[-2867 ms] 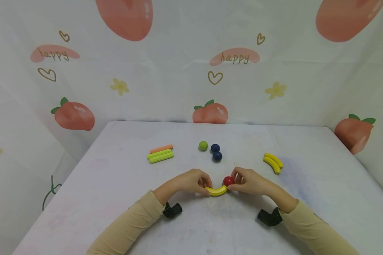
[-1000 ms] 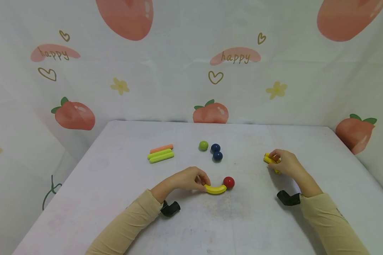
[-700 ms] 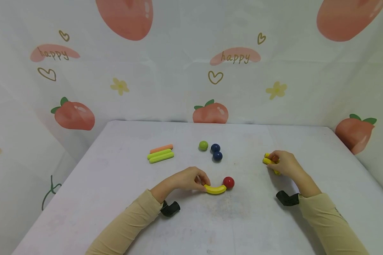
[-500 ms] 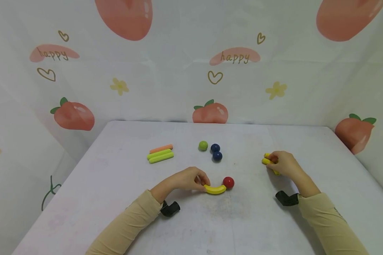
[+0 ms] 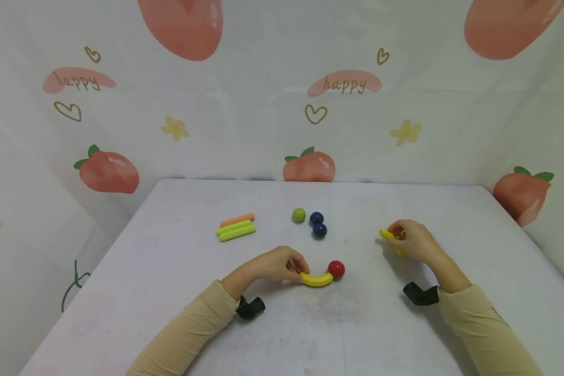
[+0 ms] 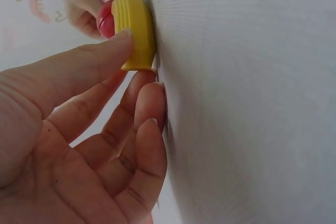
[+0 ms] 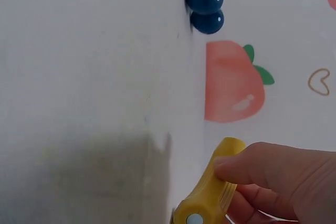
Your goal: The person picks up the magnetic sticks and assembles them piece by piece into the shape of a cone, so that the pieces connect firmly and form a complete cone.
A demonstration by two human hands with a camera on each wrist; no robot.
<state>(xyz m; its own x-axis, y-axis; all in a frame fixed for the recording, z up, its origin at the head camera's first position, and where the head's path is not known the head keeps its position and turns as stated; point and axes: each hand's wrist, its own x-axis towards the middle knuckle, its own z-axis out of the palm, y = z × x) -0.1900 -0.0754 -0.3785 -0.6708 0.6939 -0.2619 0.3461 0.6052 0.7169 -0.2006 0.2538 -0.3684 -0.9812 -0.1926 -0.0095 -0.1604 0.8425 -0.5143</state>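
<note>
My left hand [image 5: 278, 265] pinches the left end of a curved yellow magnetic stick [image 5: 317, 280] lying on the table. Its right end meets a red ball [image 5: 337, 269]. The left wrist view shows the thumb on the ribbed side of this stick [image 6: 137, 32], with the red ball [image 6: 106, 20] beyond it. At the right, my right hand [image 5: 414, 240] grips another curved yellow stick [image 5: 387, 234] between thumb and fingers. A silver disc shows in the end of that stick [image 7: 211, 190] in the right wrist view. The other yellow stick earlier beside it is hidden by the hand.
Behind the hands sit a green ball [image 5: 298, 214] and two dark blue balls [image 5: 319, 230] close together. Farther left, two lime sticks [image 5: 237, 232] lie beside an orange stick [image 5: 237, 220]. A printed cloth [image 5: 244, 104] hangs behind the white table [image 5: 282, 334].
My right hand has left the red ball, gone right to the pair of yellow sticks and taken one, now shifting it slightly leftward. The left hand keeps its pinch, almost still.
</note>
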